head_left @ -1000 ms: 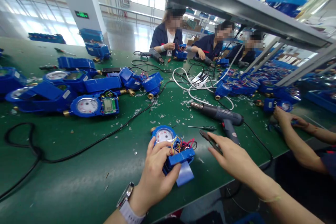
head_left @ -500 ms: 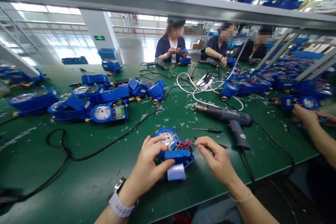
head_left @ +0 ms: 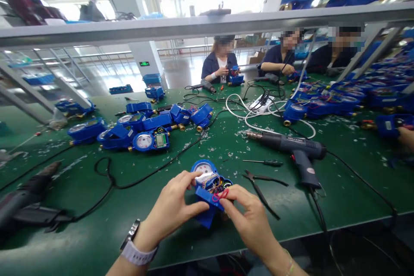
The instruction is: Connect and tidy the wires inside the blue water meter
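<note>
A blue water meter (head_left: 207, 192) lies on the green table in front of me. Its round dial faces the far side, and thin coloured wires show in its opened housing. My left hand (head_left: 170, 207) grips the meter from the left, thumb on the blue cover and fingers by the dial. With thumb and forefinger, my right hand (head_left: 250, 217) pinches a loop of red wire (head_left: 220, 195) over the housing's right part. Right of the meter lie diagonal cutters (head_left: 257, 185) with spread dark handles. Beyond them is a screwdriver (head_left: 267, 163).
A heat gun (head_left: 291, 146) rests at the right, another (head_left: 29, 198) at the left. Several blue meters (head_left: 144, 141) stand back left. A white power strip (head_left: 260, 104) with cables sits centrally. Co-workers (head_left: 220, 62) sit opposite; a person's hand (head_left: 406, 136) shows at right.
My right hand has moved left and down onto the meter and now pinches red wire. The cutters beside it are now uncovered. The view has shifted left, and the cover's pale flap no longer shows.
</note>
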`<state>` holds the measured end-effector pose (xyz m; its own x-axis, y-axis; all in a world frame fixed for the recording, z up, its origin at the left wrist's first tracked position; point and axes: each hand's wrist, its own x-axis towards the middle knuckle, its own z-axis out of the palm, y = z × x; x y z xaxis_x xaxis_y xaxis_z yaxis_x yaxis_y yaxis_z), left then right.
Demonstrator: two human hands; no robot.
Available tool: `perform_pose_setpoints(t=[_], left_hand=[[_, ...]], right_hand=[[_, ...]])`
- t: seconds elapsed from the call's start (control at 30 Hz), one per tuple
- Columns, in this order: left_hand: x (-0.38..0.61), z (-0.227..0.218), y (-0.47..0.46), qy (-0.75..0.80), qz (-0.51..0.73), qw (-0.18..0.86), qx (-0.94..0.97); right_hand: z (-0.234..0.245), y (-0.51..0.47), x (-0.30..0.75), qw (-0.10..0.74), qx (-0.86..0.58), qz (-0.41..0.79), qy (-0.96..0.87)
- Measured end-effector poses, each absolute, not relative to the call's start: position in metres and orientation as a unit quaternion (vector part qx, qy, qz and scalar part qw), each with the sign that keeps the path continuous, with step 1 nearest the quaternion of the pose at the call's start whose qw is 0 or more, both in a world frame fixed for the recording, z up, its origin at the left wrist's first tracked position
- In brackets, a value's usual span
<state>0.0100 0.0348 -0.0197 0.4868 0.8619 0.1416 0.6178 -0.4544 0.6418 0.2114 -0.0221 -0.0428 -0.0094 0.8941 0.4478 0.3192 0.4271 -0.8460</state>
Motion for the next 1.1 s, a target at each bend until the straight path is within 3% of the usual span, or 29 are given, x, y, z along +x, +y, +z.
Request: perform_pose_setpoints(t=[0.13, 0.4, 0.8, 1.1], left_hand=[[0.001, -0.032, 0.011, 0.506, 0.199, 0.341, 0.767], [-0.017, -0.049, -0.013, 0.450, 0.204, 0.542, 0.680], [-0.019, -0.061, -0.018, 0.385, 0.280, 0.635, 0.609], [-0.027, -0.061, -0.009, 0.359, 0.265, 0.624, 0.641]], right_hand=[[-0.052, -0.034, 0.193, 0.515, -0.420, 0.255, -0.702], [-0.062, -0.047, 0.177, 0.481, -0.438, 0.227, -0.725], [-0.047, -0.039, 0.184, 0.385, -0.491, 0.441, -0.646], [-0.056, -0.038, 0.184, 0.370, -0.500, 0.337, -0.706]])
